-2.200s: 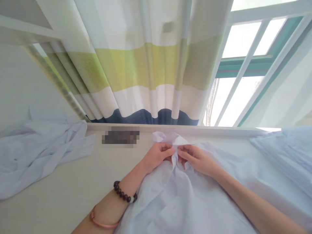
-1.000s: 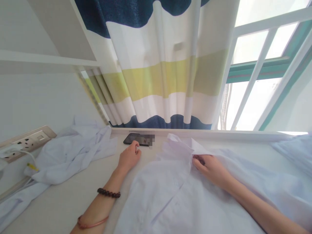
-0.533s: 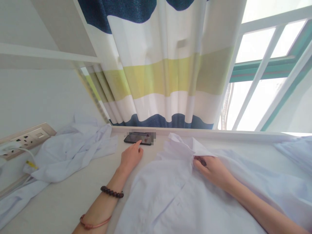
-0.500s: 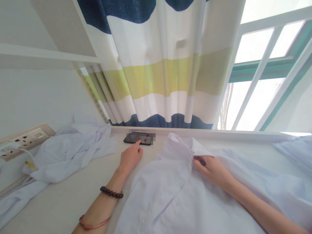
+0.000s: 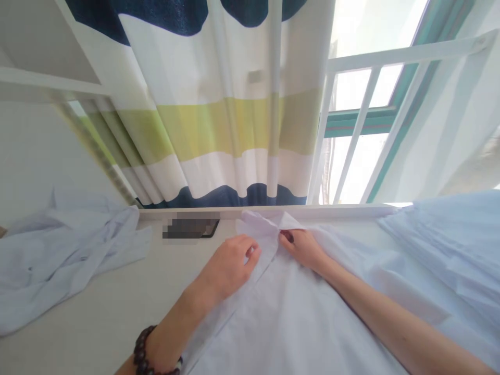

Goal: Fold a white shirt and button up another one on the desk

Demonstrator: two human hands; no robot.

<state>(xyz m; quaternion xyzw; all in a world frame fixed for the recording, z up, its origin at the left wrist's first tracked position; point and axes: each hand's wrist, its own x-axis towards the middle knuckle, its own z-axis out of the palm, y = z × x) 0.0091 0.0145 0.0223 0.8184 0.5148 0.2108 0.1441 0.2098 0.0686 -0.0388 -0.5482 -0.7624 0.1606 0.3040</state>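
Observation:
A white shirt (image 5: 297, 317) lies spread on the white table (image 5: 101, 317) in front of me, its collar (image 5: 261, 224) at the far end. My right hand (image 5: 302, 247) pinches the shirt's fabric just below the collar. My left hand (image 5: 230, 265) rests at the shirt's left front edge, fingers curled, touching the cloth; a dark bead bracelet is on that wrist. A dark phone (image 5: 209, 229), partly blurred, lies flat near the table's far edge, left of the collar.
A crumpled white garment (image 5: 66, 250) lies at the left. A stack of pale folded cloth (image 5: 449, 245) sits at the right. A striped curtain (image 5: 211, 114) hangs behind the table, with a window (image 5: 363, 130) to its right.
My left hand has left the phone and come right, back to the shirt's front edge. My right hand has kept its hold below the collar. The view has swung right.

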